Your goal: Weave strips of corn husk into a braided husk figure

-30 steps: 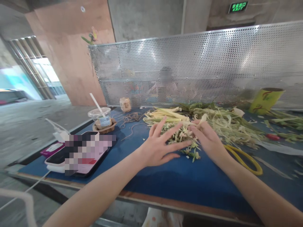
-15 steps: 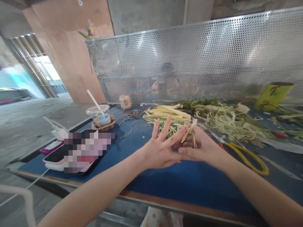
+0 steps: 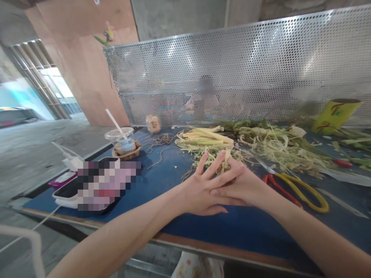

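Note:
My left hand (image 3: pixel 198 191) is over the middle of the table, fingers spread, its index finger crossing my right hand. My right hand (image 3: pixel 245 185) is curled behind it, holding a small knotted piece of pale plant strip (image 3: pixel 226 161) that shows only in part between the fingers. The hands overlap and touch. Just beyond them lie a pile of green plant scraps (image 3: pixel 203 155) and a bundle of pale yellow stalks (image 3: pixel 203 137). Scissors with red and yellow handles (image 3: pixel 307 191) rest to the right of my right hand.
A perforated metal screen (image 3: pixel 232 77) borders the back; a person shows through it. At left are a lidded cup (image 3: pixel 126 144), a phone (image 3: pixel 69 189) and loose twine (image 3: pixel 158 143). Shredded leaves (image 3: pixel 278 148), a thin blade-like strip (image 3: pixel 343 202) and a yellow can (image 3: pixel 333 116) lie right.
My left hand has shifted slightly right and down, further across my right hand. The right hand has turned, so the knotted strip is more hidden, and the scissors' red handle shows more.

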